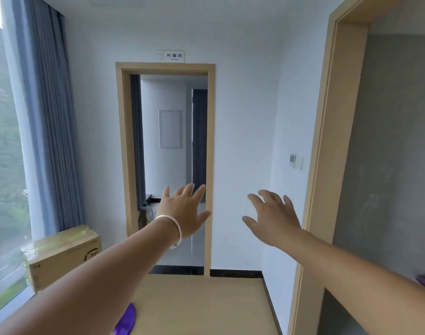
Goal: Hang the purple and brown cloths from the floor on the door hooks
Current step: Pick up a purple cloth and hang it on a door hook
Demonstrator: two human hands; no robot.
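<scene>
Purple cloth (126,319), crumpled, on wood floor (206,308)

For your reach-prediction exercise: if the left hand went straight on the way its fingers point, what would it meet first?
Nothing near: the left hand points up and forward at the open doorway. The way looks free, though depth is unclear.

I read a small white sign (170,56) on the wall above the doorway (165,68); it bore three Chinese characters, 布草间, over a smaller line too tiny to read; a cardboard box (61,256) by the window carried a dark printed mark I could not decipher.
</scene>
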